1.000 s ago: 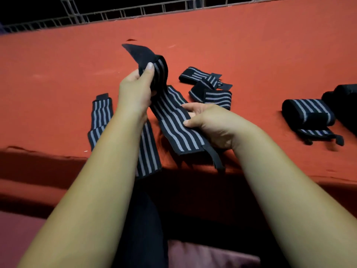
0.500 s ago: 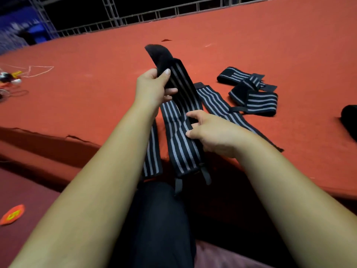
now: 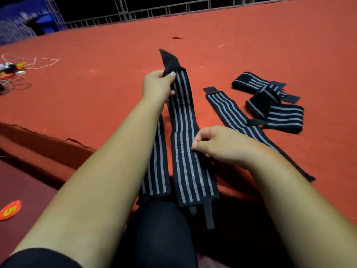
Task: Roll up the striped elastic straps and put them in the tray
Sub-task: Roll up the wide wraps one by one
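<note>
A striped elastic strap (image 3: pixel 183 132) was held stretched lengthwise near the middle of the view, running from twelve o'clock down to six o'clock. Its upper end, just below a plain black tab, was gripped by the left hand (image 3: pixel 157 85), with the thumb pressed on the striped face and the fingers curled behind. Its right edge, about midway along, was pinched by the right hand (image 3: pixel 216 144) between the thumb and curled fingers. The lower end was hung past the edge of the red mat (image 3: pixel 96 89), over a dark-clad leg (image 3: pixel 160 229), and a narrow black loop (image 3: pixel 208 213) was dangled from it.

A second strap (image 3: pixel 157 167) was laid flat just at nine o'clock of the held one, partly hidden by the left forearm. A third strap (image 3: pixel 229 111) was spread flat on the mat at three o'clock of it, slanted toward five o'clock. A loose tangle of further straps (image 3: pixel 278 111) was found just beside the third, at two o'clock from the right hand.

Cables and small objects (image 3: pixel 11 70) were scattered at ten o'clock of the view. An orange disc (image 3: pixel 9 209) marked 5 was set on the darker floor at eight o'clock. A metal railing (image 3: pixel 154 12) was seen along the far edge at twelve o'clock.
</note>
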